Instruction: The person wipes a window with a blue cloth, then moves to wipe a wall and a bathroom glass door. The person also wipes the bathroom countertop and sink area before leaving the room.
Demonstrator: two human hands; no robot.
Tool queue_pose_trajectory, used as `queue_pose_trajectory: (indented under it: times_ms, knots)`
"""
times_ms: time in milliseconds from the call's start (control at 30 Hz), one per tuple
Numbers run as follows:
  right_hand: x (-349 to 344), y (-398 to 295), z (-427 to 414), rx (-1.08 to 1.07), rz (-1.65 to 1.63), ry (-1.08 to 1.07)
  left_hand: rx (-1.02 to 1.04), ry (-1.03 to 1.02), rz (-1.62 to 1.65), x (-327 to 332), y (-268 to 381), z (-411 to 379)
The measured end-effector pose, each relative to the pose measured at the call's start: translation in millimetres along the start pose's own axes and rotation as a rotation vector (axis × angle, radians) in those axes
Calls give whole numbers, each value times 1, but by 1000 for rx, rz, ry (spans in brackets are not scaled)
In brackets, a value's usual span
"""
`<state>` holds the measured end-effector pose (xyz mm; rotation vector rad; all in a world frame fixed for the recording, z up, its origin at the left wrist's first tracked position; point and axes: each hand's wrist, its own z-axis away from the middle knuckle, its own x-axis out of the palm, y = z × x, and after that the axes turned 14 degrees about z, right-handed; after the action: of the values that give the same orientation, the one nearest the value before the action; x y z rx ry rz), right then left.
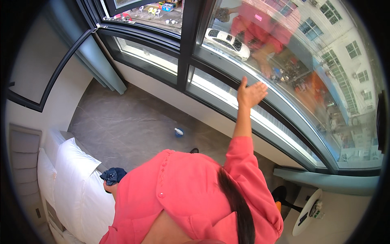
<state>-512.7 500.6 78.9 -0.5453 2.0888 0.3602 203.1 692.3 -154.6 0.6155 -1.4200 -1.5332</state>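
Note:
My right hand (250,94) is stretched out with its fingers spread and nothing in it, in front of the lower part of the large window pane (292,91) and its dark frame. Whether it touches the glass or frame I cannot tell. Low at my other side, beside the bed, my left hand (110,186) grips a bunched dark blue cloth (113,176). A blue spray bottle with a white trigger head (179,132) stands on the grey floor before me. The pane reflects my red shirt and arm.
An open window sash (51,73) juts in at the left, near a blue-grey curtain (106,70). White bedding (82,192) covers the bed at lower left. A round white table (304,213) bearing small items is at lower right, with a dark chair or stool partly visible.

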Motion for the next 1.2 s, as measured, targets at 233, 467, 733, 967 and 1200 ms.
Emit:
queue_pose_trajectory:
  times_ms: [233, 467, 733, 967, 1200]
  knots:
    - [-27, -135, 21, -96, -192, -63, -311, 99, 367, -6, 2, 10]
    - [-32, -209, 41, -263, -288, -119, -332, 55, 439, 27, 15, 36]
    - [-31, -167, 19, -532, -1280, -517, -235, 95, 282, 11, -1, 19]
    - [-43, -128, 14, 389, -2868, -1323, -497, 96, 610, -2, -5, 7]
    - [-56, -141, 20, 215, -2782, -1373, -485, 103, 551, 6, 8, 11]
